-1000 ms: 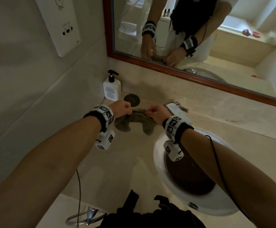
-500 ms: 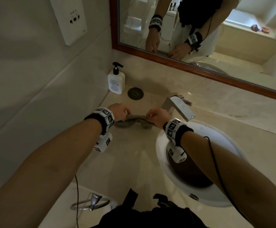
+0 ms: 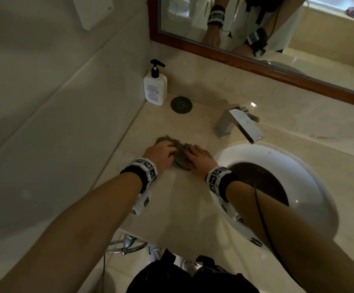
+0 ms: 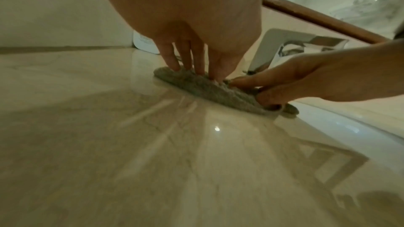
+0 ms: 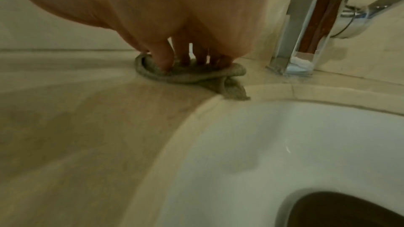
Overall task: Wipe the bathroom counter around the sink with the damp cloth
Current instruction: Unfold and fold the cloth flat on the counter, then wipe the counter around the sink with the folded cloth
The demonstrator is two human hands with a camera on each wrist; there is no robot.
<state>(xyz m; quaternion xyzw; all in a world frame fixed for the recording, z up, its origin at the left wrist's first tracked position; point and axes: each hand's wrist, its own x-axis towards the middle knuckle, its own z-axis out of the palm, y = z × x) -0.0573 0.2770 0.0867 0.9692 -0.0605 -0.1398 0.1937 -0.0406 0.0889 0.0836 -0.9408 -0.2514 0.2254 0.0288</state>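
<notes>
Where a second ago the grey cloth was stretched and lifted between two pinching hands close to the faucet, it is now pressed down flat on the beige counter, nearer the front edge and bunched into a crumpled pad. The left hand is laid over the cloth's left part, fingers extended and fingertips pushed into the fabric, nothing gripped. The right hand is set on the cloth's right part, fingers spread and pressing downward in the same way; no pinch is seen there either.

A corner of the cloth is draped right at the rim of the white sink, touching that curved edge. The faucet base is left just beyond the cloth, apart from it. The soap pump bottle is stood in the back corner against the wall, with a dark round disc set in the counter beside it, both well clear of the hands. A broad stretch of bare, glossy counter is seen between the cloth and the front edge, and a narrower band between the cloth and the left wall. The wood-framed mirror is mounted above the backsplash.
</notes>
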